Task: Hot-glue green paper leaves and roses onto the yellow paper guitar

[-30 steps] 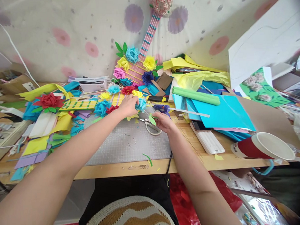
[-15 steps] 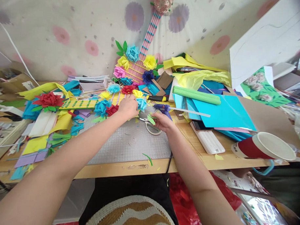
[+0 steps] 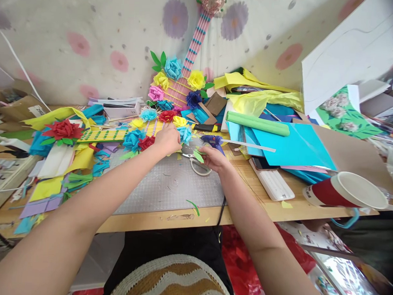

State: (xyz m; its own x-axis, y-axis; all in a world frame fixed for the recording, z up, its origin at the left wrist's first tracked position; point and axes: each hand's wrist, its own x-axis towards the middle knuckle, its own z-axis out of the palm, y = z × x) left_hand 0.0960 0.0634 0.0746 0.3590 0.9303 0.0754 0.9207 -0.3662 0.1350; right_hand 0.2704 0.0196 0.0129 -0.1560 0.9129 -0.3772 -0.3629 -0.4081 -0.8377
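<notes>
My left hand (image 3: 168, 139) rests among the paper flowers on a yellow paper guitar (image 3: 103, 136), its fingers curled down and mostly hidden behind the hand. A light blue paper flower (image 3: 185, 134) sits just right of it, and a red one (image 3: 147, 142) just left. My right hand (image 3: 214, 158) pinches a small green paper leaf (image 3: 198, 156) between thumb and fingers. Beneath the leaf lie white-handled scissors (image 3: 200, 168) on the grey cutting mat (image 3: 169, 189). A purple glue gun (image 3: 212, 141) with a long glue stick lies just behind my right hand.
A pink paper guitar (image 3: 193, 48) leans on the wall behind. Blue sheets (image 3: 299, 147), a green roll (image 3: 258, 124) and a white box-like object (image 3: 272, 182) are on the right. A red and white cup (image 3: 327, 193) stands near the front edge. Paper scraps (image 3: 46, 189) cover the left side.
Both hands stay almost where they were, the right still pinching the green leaf. The view has shifted very slightly.
</notes>
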